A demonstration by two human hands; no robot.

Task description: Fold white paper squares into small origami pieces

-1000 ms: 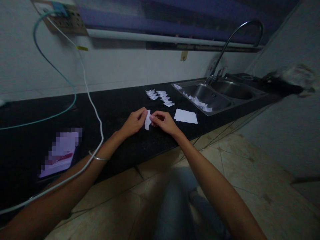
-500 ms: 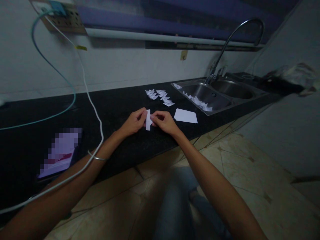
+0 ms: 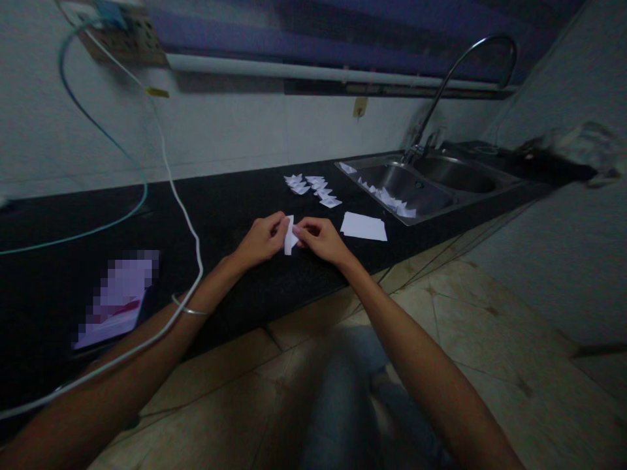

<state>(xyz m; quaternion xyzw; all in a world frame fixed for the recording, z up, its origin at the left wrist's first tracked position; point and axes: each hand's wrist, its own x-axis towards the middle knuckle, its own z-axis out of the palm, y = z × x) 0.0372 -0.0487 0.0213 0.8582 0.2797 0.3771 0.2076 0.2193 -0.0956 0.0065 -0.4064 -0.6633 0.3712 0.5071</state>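
Note:
A small piece of folded white paper (image 3: pixel 289 243) is held upright just above the black counter (image 3: pixel 235 196). My left hand (image 3: pixel 265 238) pinches its left side, and my right hand (image 3: pixel 321 237) grips the right side with thumb and fingers. Part of the paper is hidden behind the fingers. Right of my right hand lies a stack of white paper sheets (image 3: pixel 365 227). Behind my hands stand two rows of small folded paper boats (image 3: pixel 322 190). More folded paper pieces (image 3: pixel 389 199) line the near edge of the sink.
A double steel sink (image 3: pixel 426 179) with a curved faucet (image 3: pixel 443 85) is set in the counter at the right. On the left lies a phone (image 3: pixel 117 303) with a blurred screen. A white cable (image 3: pixel 189 222) crosses over my left forearm. A power strip (image 3: pixel 132 39) hangs on the wall.
The paper between my hands has turned slightly, and its folded strip looks narrower, with more of a pointed flap showing by my right fingers. Both hands stay almost in place.

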